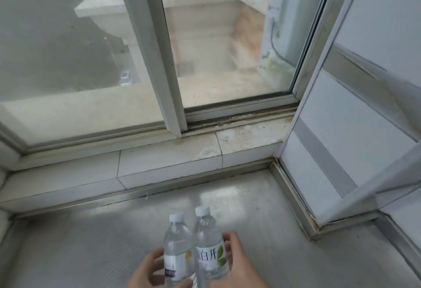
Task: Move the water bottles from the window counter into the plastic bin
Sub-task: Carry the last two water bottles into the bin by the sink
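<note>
Two clear water bottles stood side by side, touching, low in the view over the metal counter (91, 249) — whether they rested on it could not be told. The left hand (148, 271) curled its fingers round the left bottle (176, 256); the right hand (237, 262) wrapped the right bottle (210, 249), the one with the green-leaf label. Behind them ran the tiled sill (159, 162) and the sliding window (223, 44).

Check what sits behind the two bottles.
Behind the left bottle and right bottle lie bare metal counter and the tiled sill. The bottles' bases are cut off by the frame edge.
</note>
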